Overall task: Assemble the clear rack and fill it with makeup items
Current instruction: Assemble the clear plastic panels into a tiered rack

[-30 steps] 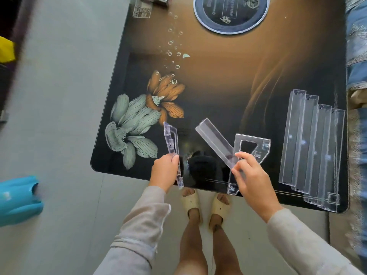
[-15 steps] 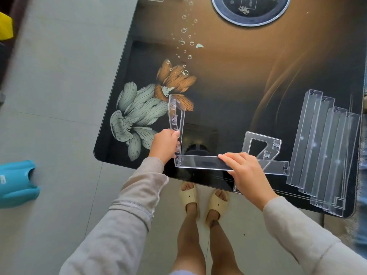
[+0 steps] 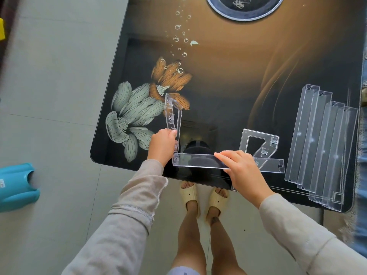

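My left hand (image 3: 161, 144) grips a clear side panel (image 3: 172, 114) that stands on edge near the table's front. A long clear shelf strip (image 3: 195, 160) lies crosswise along the front edge, and my right hand (image 3: 241, 168) holds it near its middle. The strip's left end meets the bottom of the upright panel. A second clear side panel (image 3: 258, 143) lies flat behind my right hand. Several more clear shelf strips (image 3: 321, 147) lie side by side at the right.
The dark glass table (image 3: 228, 80) carries printed flowers and a round hob plate (image 3: 244, 6) at the back. A blue plastic object (image 3: 16, 187) sits on the floor to the left. My feet in pale slippers stand just under the front edge.
The shelf strip swung from a slant to lie crosswise, its left end brought against the side panel. My left hand stood the panel more upright.
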Motion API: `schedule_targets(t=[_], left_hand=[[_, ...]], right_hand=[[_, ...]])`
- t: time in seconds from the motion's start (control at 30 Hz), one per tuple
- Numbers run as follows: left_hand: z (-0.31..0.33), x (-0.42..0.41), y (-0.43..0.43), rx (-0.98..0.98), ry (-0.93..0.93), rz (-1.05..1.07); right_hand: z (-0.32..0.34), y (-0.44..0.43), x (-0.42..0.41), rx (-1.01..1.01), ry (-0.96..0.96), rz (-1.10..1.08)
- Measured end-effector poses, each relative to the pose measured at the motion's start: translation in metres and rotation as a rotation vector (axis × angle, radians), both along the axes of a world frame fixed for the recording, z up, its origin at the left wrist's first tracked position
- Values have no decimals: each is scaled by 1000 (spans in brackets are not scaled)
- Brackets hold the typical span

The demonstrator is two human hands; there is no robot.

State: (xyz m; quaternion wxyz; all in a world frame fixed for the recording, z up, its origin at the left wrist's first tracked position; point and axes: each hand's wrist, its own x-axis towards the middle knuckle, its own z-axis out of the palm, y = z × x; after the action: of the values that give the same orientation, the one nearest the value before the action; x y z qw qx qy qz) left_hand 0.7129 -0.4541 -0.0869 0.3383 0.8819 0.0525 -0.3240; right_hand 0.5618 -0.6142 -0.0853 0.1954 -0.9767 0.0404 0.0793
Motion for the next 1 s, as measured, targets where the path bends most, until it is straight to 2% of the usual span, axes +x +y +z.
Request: schedule_targets(t=[0.4,0.63,0.8,1.0], left_hand=[[-1,-2,-3,26,-25,-16],[2,-2,-6,48,-61,-65],[3,3,-3,21,-3,-38],[-1,-17,10,-72,-23,1]], right_hand=[[6,-1,1,23,92,-12],[2,5,-4,-46,128,10],[3,6,-2,-123,98,58],[8,8,2,-151,171,87]])
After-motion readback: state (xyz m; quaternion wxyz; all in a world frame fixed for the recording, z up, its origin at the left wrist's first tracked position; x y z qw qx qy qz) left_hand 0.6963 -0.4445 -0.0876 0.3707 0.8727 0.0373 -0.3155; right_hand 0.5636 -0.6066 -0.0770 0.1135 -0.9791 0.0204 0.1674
